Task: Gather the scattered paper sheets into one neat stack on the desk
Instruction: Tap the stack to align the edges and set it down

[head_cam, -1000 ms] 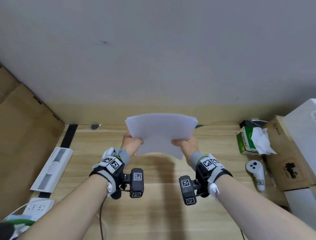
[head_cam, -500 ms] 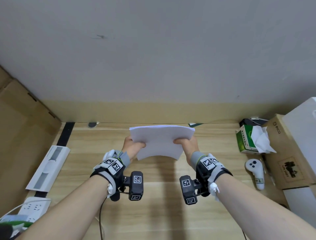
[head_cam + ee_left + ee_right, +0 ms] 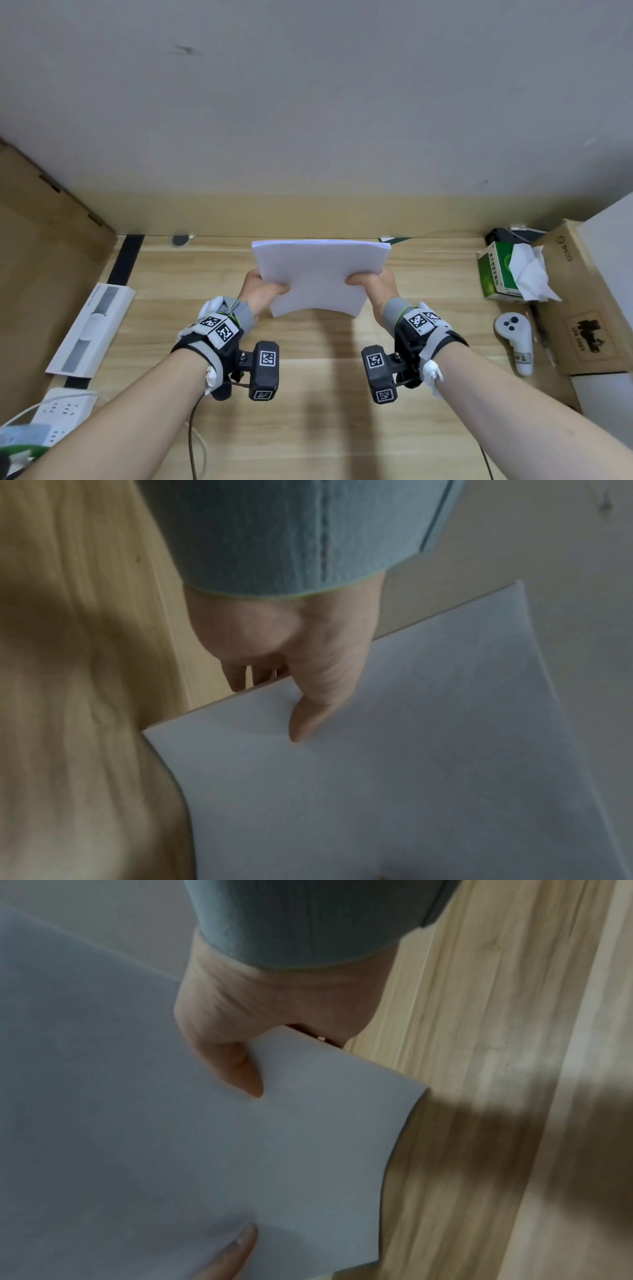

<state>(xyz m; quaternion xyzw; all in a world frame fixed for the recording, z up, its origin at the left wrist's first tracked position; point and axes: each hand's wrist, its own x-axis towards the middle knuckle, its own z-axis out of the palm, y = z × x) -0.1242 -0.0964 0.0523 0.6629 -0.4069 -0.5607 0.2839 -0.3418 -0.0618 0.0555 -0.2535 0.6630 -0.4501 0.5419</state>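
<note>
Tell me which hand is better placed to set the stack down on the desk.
Neither alone; use both. The left hand and right hand each pinch a side edge of the paper stack, thumbs on top, above the desk. The grips look symmetric, so lowering together should keep the sheets aligned.

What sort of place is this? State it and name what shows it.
Probably an office or lab workstation: a wood-grain desk against a plain wall, with a power strip, a white handheld controller, a tissue box and cardboard boxes along its sides.
</note>
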